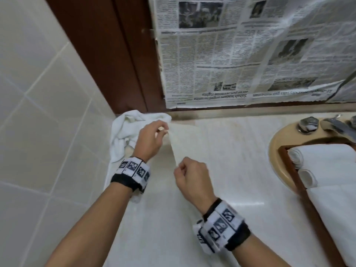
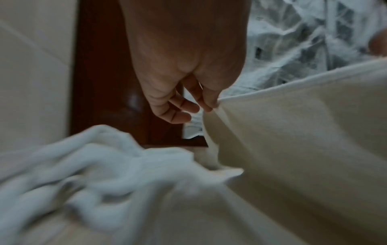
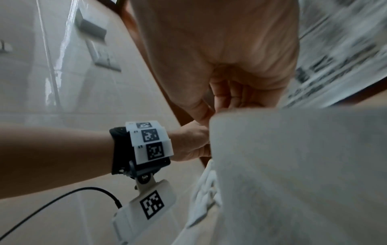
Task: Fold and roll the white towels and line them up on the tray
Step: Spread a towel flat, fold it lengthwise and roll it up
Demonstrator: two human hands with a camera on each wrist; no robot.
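- white terry: the held towel (image 1: pixel 202 151) hangs stretched over the counter (image 1: pixel 163 228), the left hand (image 1: pixel 149 140) pinching one corner, the right hand (image 1: pixel 192 177) pinching the next.
- spare towels (image 1: pixel 125 132) lie heaped at 10 o'clock; the tray (image 1: pixel 289 166) with rolled towels (image 1: pixel 296 157) sits at 3 o'clock.
- the step looks like opening the cloth before the first fold; next it probably needs laying flat, corners kept square.

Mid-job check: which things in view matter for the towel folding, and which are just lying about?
Job:
- spread towel, an edge pinched by left hand and right hand
- crumpled towels waiting
- rolled towels on tray

Lying about:
- newspaper
- tap
- sink
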